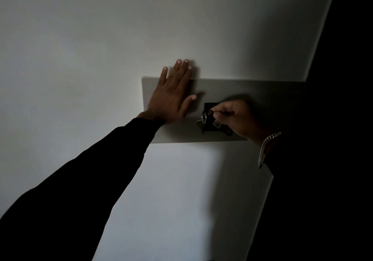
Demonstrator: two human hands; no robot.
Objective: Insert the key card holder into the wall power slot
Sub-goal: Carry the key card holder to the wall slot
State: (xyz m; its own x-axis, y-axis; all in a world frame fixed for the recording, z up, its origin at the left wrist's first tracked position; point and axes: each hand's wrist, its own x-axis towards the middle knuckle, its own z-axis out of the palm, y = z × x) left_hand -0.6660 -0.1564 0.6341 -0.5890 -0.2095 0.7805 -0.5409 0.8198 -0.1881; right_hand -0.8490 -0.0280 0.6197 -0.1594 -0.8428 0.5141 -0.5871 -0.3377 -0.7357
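Note:
A dark square wall power slot [209, 107] sits on a grey wall panel [252, 91] in a dim room. My right hand [238, 117] pinches the dark key card holder [219, 124], which has a metal key ring [203, 116] at its left end, right against the slot. Whether the holder is inside the slot is too dark to tell. My left hand [171, 97] lies flat on the panel just left of the slot, fingers spread and holding nothing.
The white wall [80, 49] surrounds the panel. A dark edge or doorway [347, 79] runs down the right side. A chain bracelet [266, 145] hangs on my right wrist. Both arms wear black sleeves.

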